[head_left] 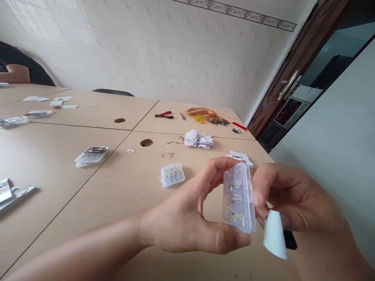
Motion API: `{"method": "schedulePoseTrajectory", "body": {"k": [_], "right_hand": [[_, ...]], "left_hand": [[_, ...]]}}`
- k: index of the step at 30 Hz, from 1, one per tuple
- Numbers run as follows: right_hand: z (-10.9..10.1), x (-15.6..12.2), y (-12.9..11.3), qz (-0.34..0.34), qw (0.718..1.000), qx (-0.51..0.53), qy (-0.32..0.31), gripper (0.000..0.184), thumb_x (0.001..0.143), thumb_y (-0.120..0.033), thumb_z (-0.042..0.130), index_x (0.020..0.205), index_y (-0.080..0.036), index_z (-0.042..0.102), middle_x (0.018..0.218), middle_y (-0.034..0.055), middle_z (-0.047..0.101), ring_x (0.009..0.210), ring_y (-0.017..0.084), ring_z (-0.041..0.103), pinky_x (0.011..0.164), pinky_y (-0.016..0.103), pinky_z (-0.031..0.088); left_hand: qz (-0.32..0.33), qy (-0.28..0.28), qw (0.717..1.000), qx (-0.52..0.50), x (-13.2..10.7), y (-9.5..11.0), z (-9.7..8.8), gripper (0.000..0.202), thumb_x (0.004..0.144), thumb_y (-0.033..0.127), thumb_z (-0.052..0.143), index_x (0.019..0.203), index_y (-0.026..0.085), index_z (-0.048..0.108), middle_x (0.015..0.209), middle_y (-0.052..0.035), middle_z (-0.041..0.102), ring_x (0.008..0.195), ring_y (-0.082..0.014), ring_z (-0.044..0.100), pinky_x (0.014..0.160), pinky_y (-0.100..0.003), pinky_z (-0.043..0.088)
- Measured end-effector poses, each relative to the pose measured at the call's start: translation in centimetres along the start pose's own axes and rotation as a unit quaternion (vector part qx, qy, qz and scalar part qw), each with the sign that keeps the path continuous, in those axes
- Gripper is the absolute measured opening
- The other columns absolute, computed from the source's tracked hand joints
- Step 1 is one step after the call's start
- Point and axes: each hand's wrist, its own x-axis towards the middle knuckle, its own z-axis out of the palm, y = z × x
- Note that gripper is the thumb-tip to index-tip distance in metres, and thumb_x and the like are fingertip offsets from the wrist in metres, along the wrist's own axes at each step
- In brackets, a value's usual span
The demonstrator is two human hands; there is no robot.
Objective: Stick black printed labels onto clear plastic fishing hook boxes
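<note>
A clear plastic case (238,205) with small hooks on pale twisted cord inside is tilted upright, its lid closed. My left hand (187,218) grips it by the top and bottom edges between fingers and thumb. At the case's right edge, my right hand (304,203) has its fingertips against or very near the rim. From that hand's pinch hangs a curled white paper card (274,236), with a small black piece (290,240) just behind it. A similar closed case (172,175) of hooks lies flat on the table beyond my left wrist.
Stacked clear cases (91,157) lie left, with a small red-edged label (129,150) nearby. Farther back are white card piles (191,138), red-handled pliers (164,114) and a copper-coloured bundle of strands (206,115). The table (117,203) has round holes. Another person's arm (18,73) shows far left.
</note>
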Motion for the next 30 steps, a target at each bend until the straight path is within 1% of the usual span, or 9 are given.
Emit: {"method": "schedulePoseTrajectory", "body": {"k": [3,6,9,12,17,20,23,27,30], "right_hand": [[-0.1,0.1,-0.2,0.0,1.0,-0.018,-0.009,0.01,0.092,-0.03,0.074,0.102,-0.03,0.075,0.075,-0.0043,0.055,0.067,0.009,0.053,0.059,0.019,0.046],[-0.1,0.1,-0.4,0.001,0.999,-0.047,-0.022,0.007,0.093,-0.032,0.074,0.099,-0.03,0.074,0.076,-0.004,0.057,0.068,0.01,0.054,0.062,0.021,0.048],[0.0,0.1,-0.8,0.021,0.997,-0.072,0.009,0.009,0.092,-0.037,0.074,0.091,-0.028,0.073,0.074,-0.0041,0.058,0.066,0.009,0.055,0.062,0.021,0.049],[0.3,0.0,-1.3,0.042,0.994,-0.062,0.076,0.015,0.093,-0.04,0.074,0.085,-0.028,0.071,0.071,-0.0044,0.062,0.061,0.008,0.058,0.056,0.018,0.051],[1.5,-0.4,-1.5,0.035,0.956,-0.182,0.226,0.011,0.092,-0.039,0.075,0.087,-0.031,0.069,0.071,-0.0053,0.063,0.06,0.007,0.061,0.052,0.012,0.052],[2.7,-0.6,-1.1,-0.021,0.914,-0.275,0.298,0.01,0.094,-0.034,0.072,0.09,-0.031,0.063,0.077,-0.0061,0.063,0.061,0.007,0.061,0.053,0.01,0.053],[4.0,-0.5,-0.6,-0.057,0.897,-0.334,0.282,0.013,0.095,-0.026,0.067,0.087,-0.03,0.059,0.074,-0.0076,0.061,0.06,0.006,0.06,0.054,0.01,0.052],[4.8,0.0,-0.2,-0.097,0.864,-0.414,0.27,0.015,0.093,-0.015,0.066,0.087,-0.028,0.061,0.07,-0.0084,0.062,0.068,0.005,0.061,0.062,0.011,0.051],[4.6,0.0,-0.2,-0.13,0.845,-0.439,0.277,0.017,0.092,-0.011,0.066,0.094,-0.028,0.065,0.078,-0.0073,0.067,0.075,0.006,0.064,0.067,0.013,0.053]], "left_hand": [[0.012,-0.02,1.0,-0.002,-0.1,-0.2,-0.1,0.083,0.074,0.017,0.08,0.144,0.027,0.037,0.141,-0.0116,0.056,0.135,-0.0337,0.052,0.111,-0.05,0.042],[0.003,-0.001,1.0,-0.009,-0.1,0.0,0.0,0.084,0.07,0.016,0.084,0.141,0.03,0.041,0.132,-0.0076,0.061,0.131,-0.0309,0.054,0.108,-0.046,0.043],[-0.073,0.058,0.995,-0.036,0.1,0.3,0.2,0.069,0.065,0.019,0.092,0.119,0.027,0.05,0.104,-0.0014,0.065,0.099,-0.0214,0.063,0.084,-0.034,0.052],[-0.132,0.102,0.983,-0.083,0.5,0.6,0.3,0.057,0.072,0.025,0.09,0.113,0.025,0.049,0.083,0.0043,0.06,0.074,-0.0131,0.057,0.065,-0.026,0.048],[-0.127,0.139,0.981,-0.046,0.3,1.2,0.3,0.049,0.091,0.024,0.069,0.133,0.027,0.045,0.09,0.0022,0.062,0.079,-0.0145,0.055,0.071,-0.031,0.047],[-0.131,0.129,0.982,-0.054,-0.1,1.5,0.3,0.037,0.096,0.015,0.054,0.126,0.029,0.037,0.098,0.0011,0.065,0.081,-0.0148,0.054,0.072,-0.032,0.044],[-0.112,0.102,0.986,-0.067,-0.2,1.6,0.5,0.023,0.098,0.013,0.05,0.113,0.026,0.038,0.095,0.001,0.064,0.082,-0.0149,0.055,0.073,-0.033,0.044],[-0.073,0.098,0.986,-0.115,0.0,1.7,0.6,0.031,0.1,0.016,0.055,0.127,0.025,0.044,0.1,-0.0007,0.065,0.086,-0.0144,0.059,0.075,-0.03,0.048],[-0.088,0.124,0.977,-0.151,-0.1,1.6,0.6,0.026,0.101,0.026,0.063,0.123,0.028,0.049,0.093,0.0026,0.068,0.081,-0.0112,0.06,0.072,-0.025,0.048]]}}
